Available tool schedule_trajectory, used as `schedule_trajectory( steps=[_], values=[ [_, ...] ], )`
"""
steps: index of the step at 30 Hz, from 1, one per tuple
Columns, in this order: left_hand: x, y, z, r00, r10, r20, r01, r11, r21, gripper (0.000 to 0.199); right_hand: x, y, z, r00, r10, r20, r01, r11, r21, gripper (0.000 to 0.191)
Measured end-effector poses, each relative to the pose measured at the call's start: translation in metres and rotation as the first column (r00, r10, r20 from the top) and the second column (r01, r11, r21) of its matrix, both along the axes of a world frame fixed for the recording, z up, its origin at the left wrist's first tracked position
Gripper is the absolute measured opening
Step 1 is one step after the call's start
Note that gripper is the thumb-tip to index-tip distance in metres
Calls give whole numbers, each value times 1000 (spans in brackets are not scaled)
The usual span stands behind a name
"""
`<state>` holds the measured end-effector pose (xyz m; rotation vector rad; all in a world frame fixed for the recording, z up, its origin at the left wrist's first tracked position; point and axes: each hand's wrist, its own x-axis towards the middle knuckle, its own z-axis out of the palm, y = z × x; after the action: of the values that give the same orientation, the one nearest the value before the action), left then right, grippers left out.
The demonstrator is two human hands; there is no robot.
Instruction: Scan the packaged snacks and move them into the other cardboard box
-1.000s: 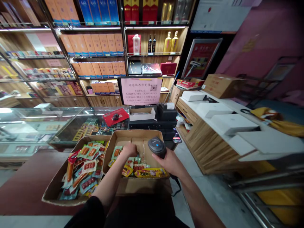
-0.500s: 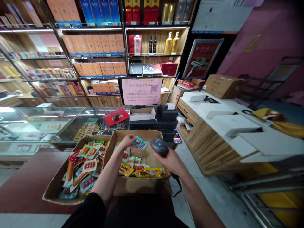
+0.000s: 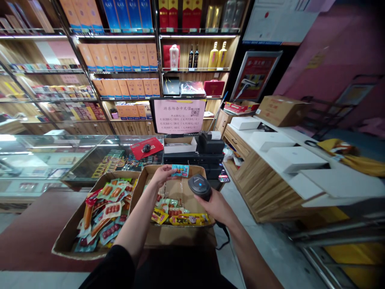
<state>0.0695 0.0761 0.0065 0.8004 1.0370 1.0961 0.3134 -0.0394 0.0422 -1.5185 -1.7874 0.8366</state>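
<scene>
A small blue snack packet [image 3: 181,170] is pinched at its left end by my left hand [image 3: 163,175], above the far part of a cardboard box [image 3: 194,196]. My right hand [image 3: 215,204] is wrapped round the handle of a black barcode scanner [image 3: 199,187] with a small blue light on top. The scanner's head is just right of and nearer than the packet, apart from it. Inside the box lie several sausage packets [image 3: 173,204] and a long yellow packet [image 3: 190,219]. A second cardboard box [image 3: 61,241] on the left is heaped with packaged sausages [image 3: 112,208].
Behind the boxes stand a receipt printer [image 3: 211,142], a white tray [image 3: 179,145] and a screen with a pink sign [image 3: 180,116]. A glass display counter [image 3: 69,154] runs left. White boxes [image 3: 296,158] sit on the wooden counter at right. Bottle shelves [image 3: 126,56] line the back.
My left hand has raised the blue packet slightly away from me and turned it level, its printed face now showing. The scanner has shifted slightly left.
</scene>
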Motion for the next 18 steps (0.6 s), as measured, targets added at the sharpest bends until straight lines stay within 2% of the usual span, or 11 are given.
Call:
schedule_trajectory(
  steps=[14,18],
  values=[
    [6,-5,11,999,-18,28,17,1000,22,47,0,-3,5,1000,-6,-17,6,1000,28,42],
    [-1,-10,10,999,43,12,-43,999,6,45,0,-3,7,1000,-12,14,12,1000,-1,43]
  ],
)
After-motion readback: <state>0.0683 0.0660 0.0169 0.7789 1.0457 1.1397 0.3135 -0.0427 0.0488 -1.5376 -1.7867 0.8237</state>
